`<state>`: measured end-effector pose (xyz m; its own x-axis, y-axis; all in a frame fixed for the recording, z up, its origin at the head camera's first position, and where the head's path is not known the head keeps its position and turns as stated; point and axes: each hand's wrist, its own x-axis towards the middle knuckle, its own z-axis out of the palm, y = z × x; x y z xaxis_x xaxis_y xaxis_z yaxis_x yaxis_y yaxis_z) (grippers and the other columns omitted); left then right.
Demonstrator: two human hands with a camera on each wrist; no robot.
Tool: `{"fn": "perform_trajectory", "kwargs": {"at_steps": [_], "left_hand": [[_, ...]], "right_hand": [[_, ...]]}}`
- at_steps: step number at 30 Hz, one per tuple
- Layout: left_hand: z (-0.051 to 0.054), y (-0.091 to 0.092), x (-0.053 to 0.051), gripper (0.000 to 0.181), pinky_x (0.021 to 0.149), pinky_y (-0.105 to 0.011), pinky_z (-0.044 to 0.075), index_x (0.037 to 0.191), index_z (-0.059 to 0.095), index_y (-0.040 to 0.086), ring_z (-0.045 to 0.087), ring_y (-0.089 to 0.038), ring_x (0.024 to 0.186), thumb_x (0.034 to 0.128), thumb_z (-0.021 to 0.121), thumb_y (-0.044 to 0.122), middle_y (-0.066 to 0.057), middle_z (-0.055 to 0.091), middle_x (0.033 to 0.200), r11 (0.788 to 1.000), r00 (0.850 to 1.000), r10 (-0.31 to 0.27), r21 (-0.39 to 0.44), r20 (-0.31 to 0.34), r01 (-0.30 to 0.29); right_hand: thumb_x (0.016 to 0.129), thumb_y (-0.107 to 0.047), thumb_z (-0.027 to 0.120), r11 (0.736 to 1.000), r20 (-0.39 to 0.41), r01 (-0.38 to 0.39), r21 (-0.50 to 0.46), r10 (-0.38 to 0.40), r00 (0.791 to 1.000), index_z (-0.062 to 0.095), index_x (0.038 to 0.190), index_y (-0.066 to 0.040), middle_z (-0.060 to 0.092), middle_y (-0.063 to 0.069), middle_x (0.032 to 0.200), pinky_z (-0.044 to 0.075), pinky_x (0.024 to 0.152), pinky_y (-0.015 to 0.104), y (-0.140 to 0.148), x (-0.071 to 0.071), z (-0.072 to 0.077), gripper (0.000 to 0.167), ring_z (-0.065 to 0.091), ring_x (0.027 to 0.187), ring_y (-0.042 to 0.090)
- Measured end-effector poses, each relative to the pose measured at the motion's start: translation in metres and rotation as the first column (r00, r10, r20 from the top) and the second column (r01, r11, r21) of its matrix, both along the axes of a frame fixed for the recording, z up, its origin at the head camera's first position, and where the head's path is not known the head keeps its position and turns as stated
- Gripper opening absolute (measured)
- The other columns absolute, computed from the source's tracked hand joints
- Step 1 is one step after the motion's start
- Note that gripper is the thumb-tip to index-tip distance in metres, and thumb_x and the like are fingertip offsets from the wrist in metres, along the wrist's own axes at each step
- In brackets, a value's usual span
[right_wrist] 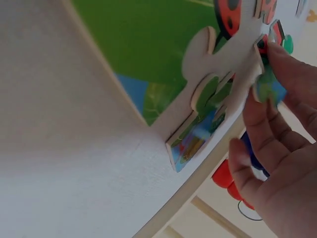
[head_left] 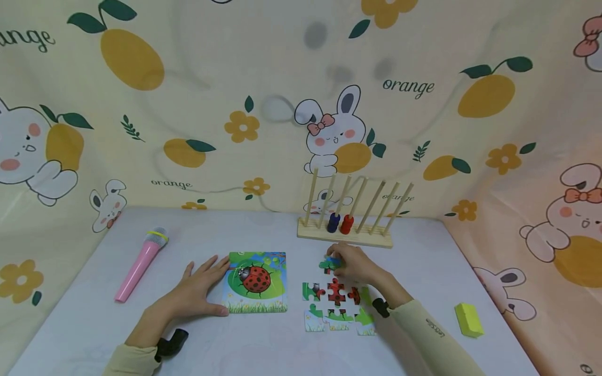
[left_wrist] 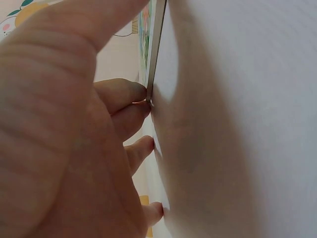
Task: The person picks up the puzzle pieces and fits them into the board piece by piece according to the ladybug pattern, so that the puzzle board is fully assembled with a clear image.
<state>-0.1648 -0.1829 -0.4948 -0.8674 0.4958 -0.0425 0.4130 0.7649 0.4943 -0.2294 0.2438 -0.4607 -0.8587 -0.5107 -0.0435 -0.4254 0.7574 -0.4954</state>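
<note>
My left hand (head_left: 194,293) lies along the left side of a square ladybug picture board (head_left: 256,303), with the thumb at its lower corner and fingertips touching its upper edge. In the left wrist view, fingers (left_wrist: 130,94) meet the thin edge of the board. To the right, my right hand (head_left: 358,265) pinches a green and blue jigsaw piece (right_wrist: 270,85) between thumb and fingers, just above the table. Below that hand lie several loose ladybug jigsaw pieces (head_left: 336,292) in rough rows. Another jigsaw piece (right_wrist: 195,131) rests near the fingers; the palm partly hides the upper row from the head view.
Behind the pieces stands a wooden peg rack (head_left: 376,239) with blue beads (head_left: 333,223) and red beads (head_left: 347,224). A pink toy microphone (head_left: 141,266) lies at the left. At the right is a yellow-green block (head_left: 469,319). Printed cloth hangs behind the white table.
</note>
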Motion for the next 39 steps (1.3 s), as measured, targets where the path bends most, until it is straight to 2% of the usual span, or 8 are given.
{"fn": "perform_trajectory", "kwargs": {"at_steps": [4,10,17,24,31,34,39], "left_hand": [[0.002,0.001,0.0,0.116,0.106,-0.079,-0.001,0.152,0.038,0.003,0.015,-0.045,0.148,0.0664,0.078,0.07,-0.013,0.027,0.162,1.0,1.0,-0.004,0.002,-0.005,0.004],[0.002,0.001,0.0,0.116,0.106,-0.079,0.0,0.152,0.038,0.003,0.015,-0.045,0.148,0.0668,0.078,0.069,-0.014,0.027,0.162,1.0,1.0,-0.003,-0.002,-0.011,0.003],[0.001,0.001,0.0,0.115,0.106,-0.079,-0.001,0.152,0.038,0.002,0.015,-0.045,0.148,0.0673,0.079,0.068,-0.014,0.027,0.162,1.0,1.0,-0.009,0.005,-0.008,0.009],[0.004,0.001,0.001,0.114,0.106,-0.079,-0.001,0.152,0.037,0.002,0.014,-0.045,0.148,0.0677,0.079,0.067,-0.014,0.027,0.162,1.0,1.0,-0.003,0.004,0.001,0.003],[0.003,-0.001,0.001,0.115,0.106,-0.079,-0.002,0.153,0.037,0.003,0.014,-0.045,0.149,0.0678,0.079,0.068,-0.014,0.027,0.162,1.0,1.0,-0.001,0.01,0.011,0.001],[0.0,-0.001,0.0,0.115,0.105,-0.079,-0.002,0.153,0.037,0.003,0.013,-0.044,0.149,0.068,0.078,0.069,-0.013,0.026,0.163,1.0,1.0,0.001,0.005,0.013,-0.001],[-0.001,-0.002,-0.001,0.115,0.106,-0.079,-0.004,0.154,0.036,0.004,0.012,-0.044,0.149,0.0688,0.077,0.07,-0.012,0.025,0.163,1.0,1.0,-0.002,0.003,0.021,0.002]], "right_hand": [[0.085,0.001,0.076,0.996,0.016,-0.025,-0.087,0.026,1.0,0.066,0.112,-0.005,0.065,0.003,0.093,0.052,0.075,0.036,-0.003,-0.003,0.001,0.029,0.06,0.083,0.017],[0.089,0.004,0.071,0.984,-0.022,-0.088,-0.156,0.086,0.996,0.067,0.108,-0.003,0.068,0.005,0.093,0.051,0.069,0.029,-0.026,-0.01,0.004,0.021,0.059,0.08,0.015],[0.089,0.003,0.071,0.982,-0.039,-0.137,-0.129,0.133,0.99,0.066,0.11,-0.005,0.065,0.003,0.092,0.05,0.069,0.026,-0.067,-0.015,0.008,0.023,0.057,0.079,0.013],[0.088,0.002,0.072,0.971,-0.067,-0.225,-0.084,0.22,0.973,0.066,0.109,-0.004,0.065,0.005,0.089,0.049,0.066,0.024,-0.107,-0.02,0.003,0.023,0.057,0.072,0.012],[0.09,-0.002,0.072,0.972,-0.047,-0.227,-0.053,0.225,0.973,0.067,0.108,-0.008,0.066,0.002,0.087,0.048,0.069,0.026,-0.145,-0.019,0.003,0.02,0.056,0.072,0.01],[0.09,-0.005,0.072,0.974,-0.076,-0.228,-0.006,0.227,0.971,0.067,0.108,-0.01,0.068,-0.001,0.085,0.047,0.071,0.028,-0.157,-0.017,0.003,0.02,0.056,0.07,0.008],[0.091,-0.008,0.073,0.977,-0.113,-0.208,0.055,0.213,0.97,0.065,0.114,-0.011,0.071,0.0,0.09,0.048,0.085,0.039,-0.169,-0.015,0.0,0.024,0.06,0.075,0.009]]}}
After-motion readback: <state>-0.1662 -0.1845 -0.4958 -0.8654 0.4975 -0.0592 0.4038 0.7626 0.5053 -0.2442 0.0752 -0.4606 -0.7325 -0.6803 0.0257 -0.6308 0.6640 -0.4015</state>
